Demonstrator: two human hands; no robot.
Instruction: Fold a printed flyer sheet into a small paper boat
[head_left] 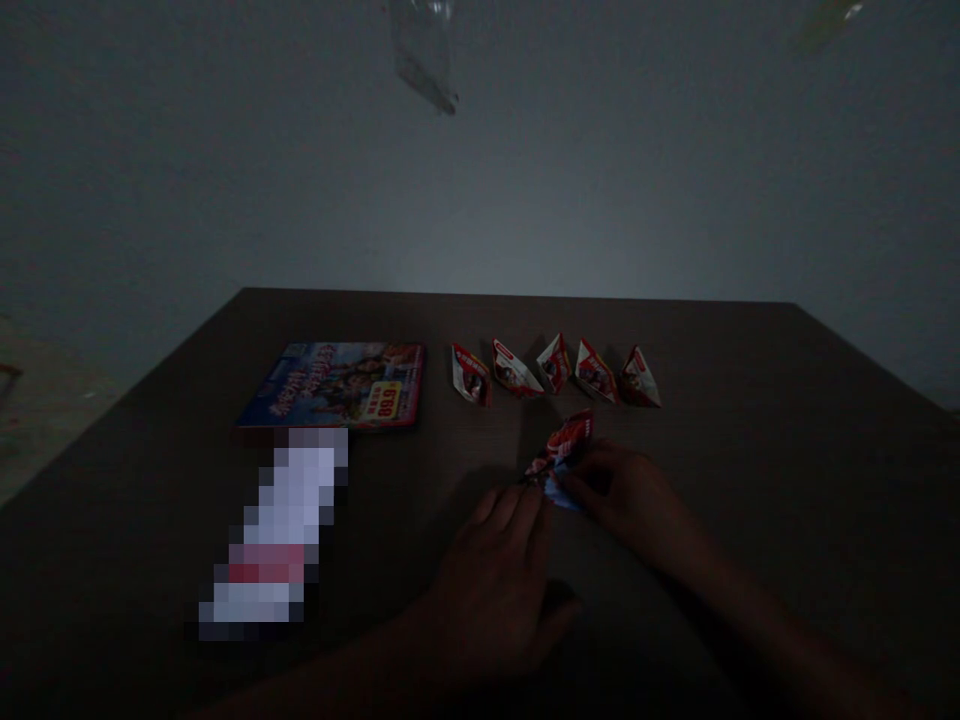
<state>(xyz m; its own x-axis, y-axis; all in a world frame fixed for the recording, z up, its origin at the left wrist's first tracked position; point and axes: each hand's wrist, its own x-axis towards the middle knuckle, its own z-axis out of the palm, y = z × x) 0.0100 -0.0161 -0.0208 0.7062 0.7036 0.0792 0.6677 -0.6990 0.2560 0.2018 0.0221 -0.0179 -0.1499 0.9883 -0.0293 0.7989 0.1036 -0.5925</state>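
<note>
On the dark table lies a partly folded piece of printed paper point(562, 443), red on top with a pale blue part at its lower side. My right hand point(630, 497) reaches in from the right and pinches the blue side between thumb and fingers. My left hand point(499, 565) rests palm down at the paper's near left end. Its fingers are stretched out with the tips at the edge, and the thumb sticks out to the right. Whether these fingertips press on the paper is hard to see in the dim light.
Beyond my hands stand several folded red and white paper pieces point(555, 365) in a row. Left of them lies a colourful printed booklet point(337, 385). A pixelated, lit shape point(281, 520) is nearer me. The table point(750, 400) meets a pale wall.
</note>
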